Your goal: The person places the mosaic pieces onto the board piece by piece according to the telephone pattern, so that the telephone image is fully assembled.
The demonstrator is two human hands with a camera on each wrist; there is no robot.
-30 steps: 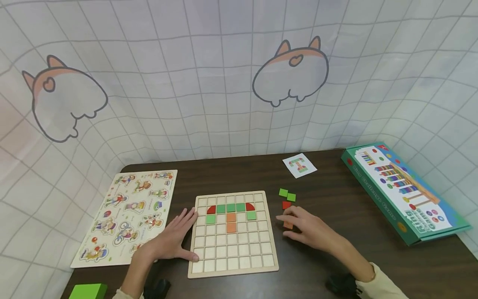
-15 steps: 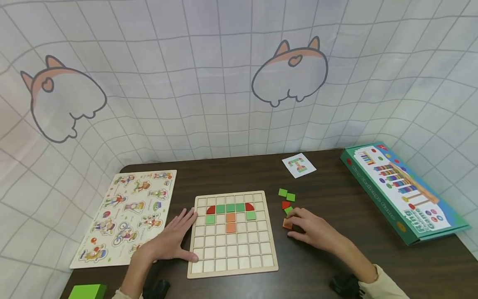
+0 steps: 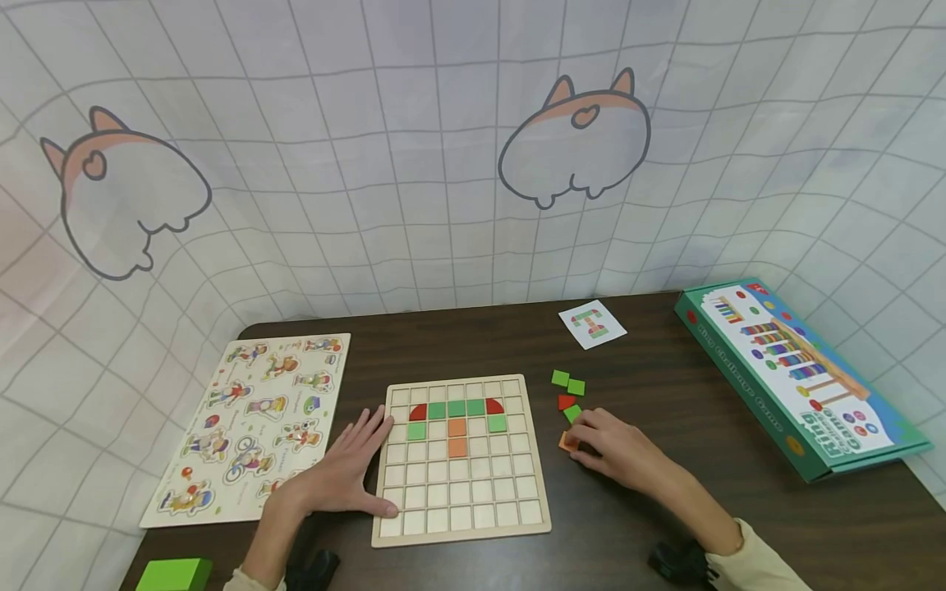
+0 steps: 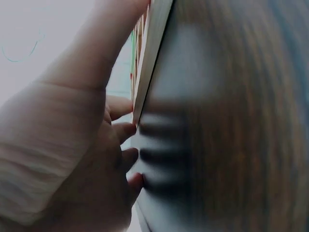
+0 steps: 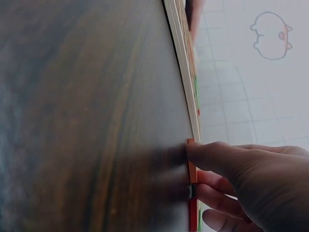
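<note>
A wooden grid board [image 3: 458, 541] lies on the dark table with colored tiles in its upper cells. My left hand [image 3: 336, 472] rests along the board's left edge, fingers straight and thumb spread onto the lower corner. On the board, green squares [image 3: 456, 408] form a row between two red rounded tiles [image 3: 494, 406], with orange squares [image 3: 457, 447] below the middle. Right of the board, my right hand [image 3: 621, 451] pinches an orange tile [image 5: 192, 169] between thumb and fingers, low at the table. Just beyond it lie a green tile [image 3: 572, 414] and a red tile [image 3: 566, 402].
Two more green tiles [image 3: 561, 378] lie farther back, below a white pattern card [image 3: 593, 324]. A green game box [image 3: 798, 377] stands at the right. At the left is a picture puzzle board [image 3: 259, 427], with a green block [image 3: 175, 574] at the near left.
My right hand has drawn back slightly to the right and its fingers have come together on the orange tile, uncovering a green tile. The left hand stays at the board's edge.
</note>
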